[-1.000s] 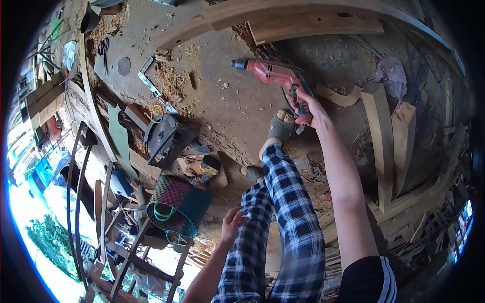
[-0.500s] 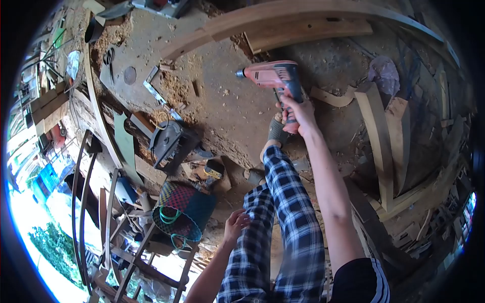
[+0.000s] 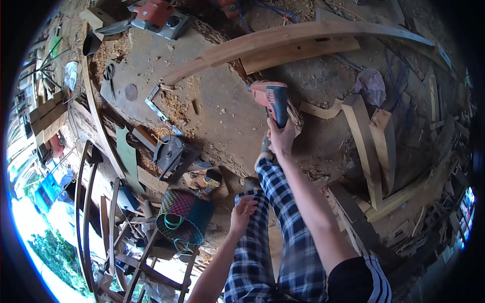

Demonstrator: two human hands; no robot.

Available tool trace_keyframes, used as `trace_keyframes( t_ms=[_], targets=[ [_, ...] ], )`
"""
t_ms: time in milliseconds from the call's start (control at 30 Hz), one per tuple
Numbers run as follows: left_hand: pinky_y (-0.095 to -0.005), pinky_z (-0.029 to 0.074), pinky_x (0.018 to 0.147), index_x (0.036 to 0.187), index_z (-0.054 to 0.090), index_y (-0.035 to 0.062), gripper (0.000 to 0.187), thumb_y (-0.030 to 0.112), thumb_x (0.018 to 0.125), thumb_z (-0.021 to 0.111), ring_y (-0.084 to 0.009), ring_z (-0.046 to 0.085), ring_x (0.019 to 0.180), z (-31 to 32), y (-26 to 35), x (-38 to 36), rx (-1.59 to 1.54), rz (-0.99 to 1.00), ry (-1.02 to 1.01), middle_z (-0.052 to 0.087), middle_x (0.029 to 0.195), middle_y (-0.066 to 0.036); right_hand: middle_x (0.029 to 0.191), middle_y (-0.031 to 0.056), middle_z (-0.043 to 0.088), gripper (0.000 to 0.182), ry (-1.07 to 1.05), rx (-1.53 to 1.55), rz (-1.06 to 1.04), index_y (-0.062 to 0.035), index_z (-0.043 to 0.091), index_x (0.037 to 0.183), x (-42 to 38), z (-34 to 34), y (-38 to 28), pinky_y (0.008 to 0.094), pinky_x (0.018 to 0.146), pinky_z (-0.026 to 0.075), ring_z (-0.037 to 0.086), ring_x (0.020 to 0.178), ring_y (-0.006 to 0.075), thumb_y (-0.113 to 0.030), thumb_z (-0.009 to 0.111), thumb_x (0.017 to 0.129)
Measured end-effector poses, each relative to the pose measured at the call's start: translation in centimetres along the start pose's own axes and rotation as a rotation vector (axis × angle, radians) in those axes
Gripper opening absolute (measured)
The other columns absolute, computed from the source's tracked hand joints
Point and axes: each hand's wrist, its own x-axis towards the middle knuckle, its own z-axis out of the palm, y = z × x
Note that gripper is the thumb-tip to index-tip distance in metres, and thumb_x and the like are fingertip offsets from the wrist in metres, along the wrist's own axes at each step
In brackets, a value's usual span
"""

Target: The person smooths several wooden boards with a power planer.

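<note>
A red and dark grey power drill (image 3: pixel 270 96) is gripped by its handle in my right hand (image 3: pixel 282 135), its nose toward the upper left, near a curved wooden piece (image 3: pixel 283 36) with a flatter wooden board (image 3: pixel 303 54) against it. My left hand (image 3: pixel 243 211) holds nothing; its fingers are loosely bent and apart, over the knee of the checked trousers (image 3: pixel 252 242). Below my right hand, one foot is partly hidden behind the forearm and drill handle.
Left of my legs are a circular saw (image 3: pixel 174 154), a woven basket (image 3: pixel 182 207) and a metal square (image 3: pixel 154 103). Scissors (image 3: pixel 109 73) lie farther left. A red machine (image 3: pixel 154 15) stands at the top. On the right, curved timbers (image 3: pixel 364 146) lean near a crumpled plastic bag (image 3: pixel 370 86).
My right hand has moved the drill left and slightly down in view, turning its nose away toward the curved wood. My left hand has risen a little. The view has shifted.
</note>
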Motion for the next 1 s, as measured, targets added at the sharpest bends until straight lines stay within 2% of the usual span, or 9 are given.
trace_keyframes(
  t_ms=[33, 133, 200, 267, 300, 533, 667, 767, 1000],
  targets=[
    [-0.0272, 0.047, 0.082, 0.122, 0.05, 0.003, 0.034, 0.025, 0.095, 0.049, -0.0129, 0.059, 0.09, 0.6, 0.5, -0.1, -0.016, 0.003, -0.025, 0.062, 0.104, -0.008, 0.071, 0.0039, 0.058, 0.024, 0.067, 0.12, 0.079, -0.0023, 0.052, 0.097, -1.0, 0.5, -1.2, 0.0254, 0.031, 0.04, 0.055, 0.048, 0.0101, -0.018, 0.064, 0.083],
    [-0.028, 0.046, 0.084, 0.124, 0.049, 0.0033, 0.037, 0.027, 0.095, 0.05, -0.0136, 0.059, 0.091, 2.0, 2.1, -0.3, -0.033, -0.023, -0.059, 0.062, 0.108, -0.009, 0.071, 0.0026, 0.057, 0.025, 0.203, 0.282, 0.119, -0.0029, 0.052, 0.097, -1.3, 1.6, -1.0, 0.0246, 0.027, 0.035, 0.056, 0.049, 0.0084, -0.019, 0.065, 0.083],
    [-0.0279, 0.046, 0.085, 0.124, 0.049, 0.0032, 0.038, 0.028, 0.095, 0.049, -0.0137, 0.058, 0.092, 2.5, 2.6, -0.1, -0.013, -0.022, -0.065, 0.062, 0.108, -0.009, 0.074, 0.0063, 0.06, 0.028, 0.209, 0.219, 0.154, -0.0027, 0.054, 0.101, -1.1, 1.5, 0.1, 0.03, 0.035, 0.044, 0.06, 0.051, 0.0165, -0.02, 0.066, 0.082],
    [-0.0273, 0.045, 0.086, 0.124, 0.049, 0.0035, 0.038, 0.029, 0.095, 0.049, -0.0134, 0.058, 0.093, 2.6, 2.0, 0.4, -0.055, -0.002, -0.053, 0.062, 0.108, -0.008, 0.082, 0.0122, 0.064, 0.036, 0.378, -0.316, -0.483, -0.0029, 0.056, 0.109, -0.8, 1.6, 1.1, 0.0357, 0.051, 0.051, 0.063, 0.06, 0.028, -0.022, 0.067, 0.081],
    [-0.0274, 0.045, 0.086, 0.124, 0.049, 0.0037, 0.038, 0.029, 0.095, 0.049, -0.0132, 0.058, 0.093, 2.5, 1.6, 0.7, -0.073, -0.004, -0.057, 0.062, 0.108, -0.008, 0.092, 0.017, 0.065, 0.042, 0.327, -0.37, -0.422, -0.003, 0.055, 0.116, -1.5, 1.4, 1.8, 0.0391, 0.066, 0.052, 0.064, 0.075, 0.0354, -0.022, 0.067, 0.08],
    [-0.0272, 0.047, 0.084, 0.121, 0.051, 0.0017, 0.032, 0.021, 0.097, 0.047, -0.0141, 0.058, 0.095, 2.5, -6.6, 2.7, -0.121, -0.025, -0.065, 0.061, 0.106, -0.008, 0.112, 0.0157, 0.06, 0.052, 0.262, -0.834, -0.602, -0.0064, 0.049, 0.126, -3.2, 4.8, 7.1, 0.0402, 0.069, 0.054, 0.063, 0.09, 0.0327, -0.018, 0.066, 0.078],
    [-0.0268, 0.048, 0.082, 0.122, 0.05, 0.0009, 0.031, 0.018, 0.097, 0.046, -0.0138, 0.059, 0.095, 0.3, -9.3, 1.8, -0.097, -0.027, -0.065, 0.062, 0.105, -0.01, 0.116, 0.0141, 0.059, 0.056, 0.29, -0.846, -0.776, -0.0075, 0.048, 0.128, -4.8, 9.4, 11.6, 0.0408, 0.074, 0.052, 0.062, 0.093, 0.0323, -0.014, 0.067, 0.076],
    [-0.026, 0.047, 0.083, 0.122, 0.05, -0.0001, 0.031, 0.016, 0.096, 0.046, -0.0134, 0.06, 0.093, -2.3, -13.1, 1.2, -0.2, -0.018, -0.002, 0.064, 0.103, -0.008, 0.134, 0.0115, 0.044, 0.07, 0.172, -0.845, -0.783, -0.0127, 0.043, 0.134, -5.1, 13.2, 15.1, 0.0383, 0.084, 0.051, 0.054, 0.111, 0.0301, -0.006, 0.068, 0.069],
    [-0.0264, 0.047, 0.08, 0.119, 0.055, 0.0036, 0.031, 0.02, 0.093, 0.05, -0.014, 0.062, 0.087, -8.6, -23.7, -1.0, -0.33, -0.084, 0.268, 0.067, 0.097, -0.009, 0.137, 0.0157, 0.038, 0.07, 0.049, -1.107, -0.849, -0.0154, 0.038, 0.137, -5.1, 16.4, 21.0, 0.0405, 0.087, 0.047, 0.053, 0.107, 0.0364, -0.008, 0.064, 0.073]
  ],
)
